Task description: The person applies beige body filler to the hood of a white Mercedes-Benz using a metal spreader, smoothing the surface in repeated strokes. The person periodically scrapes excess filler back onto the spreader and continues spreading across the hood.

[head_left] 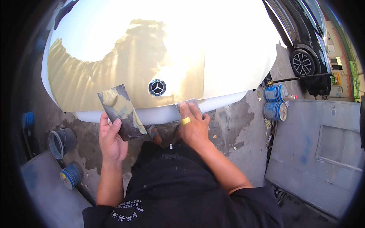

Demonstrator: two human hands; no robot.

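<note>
Left hand (111, 138) clamped on a flat metal mixing board (118, 112), thumb over its near edge, board tilted and smeared with yellowish filler (121, 103). Right hand (192, 127) closed on a small spreader (189, 104), fingers pressed flat along its back, blade edge touching the lower lip of the white car panel (228, 57), just right of the round emblem (157, 87). Broad tan patch (114, 72) across the panel's middle. Tins (276, 102) and a grey bucket (61, 141) on the concrete, well apart from both hands. Likely risks: filler sliding off the tilted board; ridges or gouges from uneven pressure at the curved lip; smearing onto the emblem from a stroke drifting left.
</note>
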